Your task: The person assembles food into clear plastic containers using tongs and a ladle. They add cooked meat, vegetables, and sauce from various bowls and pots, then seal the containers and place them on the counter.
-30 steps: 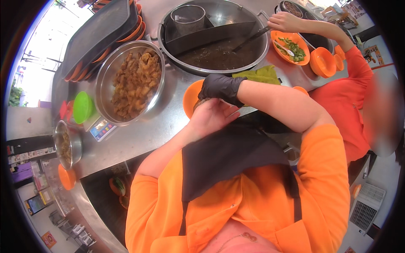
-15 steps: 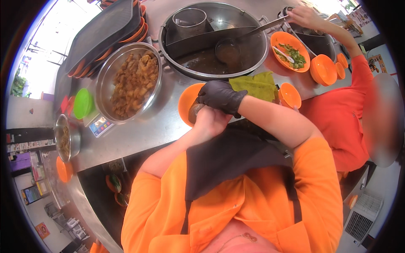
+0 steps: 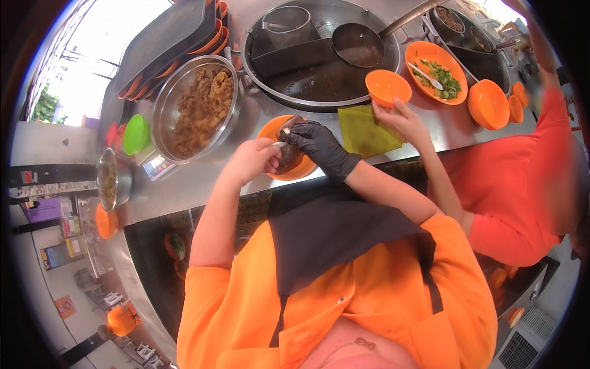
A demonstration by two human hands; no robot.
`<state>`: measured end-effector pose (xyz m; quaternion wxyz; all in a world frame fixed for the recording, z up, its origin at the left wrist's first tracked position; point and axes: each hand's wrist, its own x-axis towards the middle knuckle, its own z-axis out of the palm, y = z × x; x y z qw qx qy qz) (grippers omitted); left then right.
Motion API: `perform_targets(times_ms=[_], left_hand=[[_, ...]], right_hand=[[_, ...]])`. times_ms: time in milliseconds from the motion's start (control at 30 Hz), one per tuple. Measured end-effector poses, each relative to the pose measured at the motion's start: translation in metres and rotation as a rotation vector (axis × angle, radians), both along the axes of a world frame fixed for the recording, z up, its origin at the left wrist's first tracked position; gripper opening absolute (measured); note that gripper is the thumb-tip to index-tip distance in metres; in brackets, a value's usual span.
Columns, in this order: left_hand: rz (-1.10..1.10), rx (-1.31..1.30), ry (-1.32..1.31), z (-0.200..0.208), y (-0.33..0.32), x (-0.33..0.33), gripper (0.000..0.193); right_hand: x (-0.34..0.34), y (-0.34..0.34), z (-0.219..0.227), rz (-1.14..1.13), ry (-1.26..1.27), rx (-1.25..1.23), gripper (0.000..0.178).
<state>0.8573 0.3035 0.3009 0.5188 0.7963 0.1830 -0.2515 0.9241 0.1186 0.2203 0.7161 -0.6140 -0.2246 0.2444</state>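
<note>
Over an orange bowl (image 3: 305, 168) on the steel counter is a plump, shiny dark brown bundle (image 3: 289, 160), which looks like a plastic bag of brown liquid. My right hand (image 3: 322, 146), in a black glove, is closed on its upper part. Bare, my left hand (image 3: 253, 161) pinches a small pale tip of the bundle from the left side. The bundle partly hides the bowl's inside.
A large divided pot (image 3: 301, 101) stands beyond the bowl. To the left sits a steel basin (image 3: 161, 126) of brown fried pieces. On the right, a co-worker's hand (image 3: 402, 123) holds a small orange bowl (image 3: 388, 88) above a green cloth (image 3: 362, 132); the other arm reaches toward a ladle (image 3: 359, 46).
My left hand has come out from beneath the right and now pinches the bundle's tip. The co-worker has raised the ladle from the broth and brought a small orange bowl beside the pot.
</note>
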Motion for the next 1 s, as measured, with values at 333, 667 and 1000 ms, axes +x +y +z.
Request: perform_targets(times_ms=[333,667,1000], left_hand=[[-0.411,0.791,-0.497,0.015,-0.004,0.026,0.021],[-0.66,0.571,-0.547,-0.014,0.015,0.043,0.026],[-0.868,0.435,-0.884,-0.041,0.041,0.045,0.034]], right_hand=[[0.002,0.005,0.002,-0.008,-0.793,-0.419,0.028],[-0.064,0.048,-0.022,-0.644,-0.961,-0.544,0.047],[-0.059,0.056,0.0,-0.551,-0.877,-0.447,0.044]])
